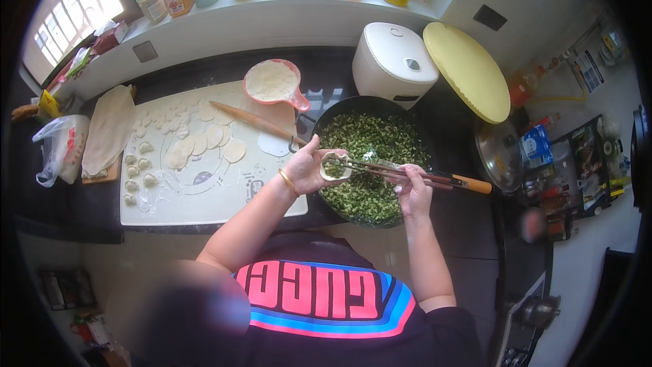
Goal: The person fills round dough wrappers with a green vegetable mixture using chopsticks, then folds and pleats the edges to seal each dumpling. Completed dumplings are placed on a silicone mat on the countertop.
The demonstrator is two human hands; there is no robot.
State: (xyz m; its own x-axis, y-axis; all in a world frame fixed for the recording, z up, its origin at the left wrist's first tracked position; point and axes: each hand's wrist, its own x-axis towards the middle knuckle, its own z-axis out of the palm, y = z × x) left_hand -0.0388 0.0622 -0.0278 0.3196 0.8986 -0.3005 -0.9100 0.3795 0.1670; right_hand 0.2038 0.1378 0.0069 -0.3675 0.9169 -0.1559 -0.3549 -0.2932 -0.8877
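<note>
My left hand holds a round dumpling wrapper with a little green filling on it, above the near left rim of a dark pan. In my right hand is a pair of brown chopsticks, their tips touching the filling on the wrapper. Chopped green filling nearly fills the pan. A utensil with an orange handle leans over the pan's right side, partly behind my right hand. A wooden rolling pin lies on the white mat, beside flat round wrappers.
Several folded dumplings and small dough pieces sit on the mat's left. A flour-filled pink colander stands at its far edge. Behind the pan are a white rice cooker and a yellow round lid. Rolled dough lies far left.
</note>
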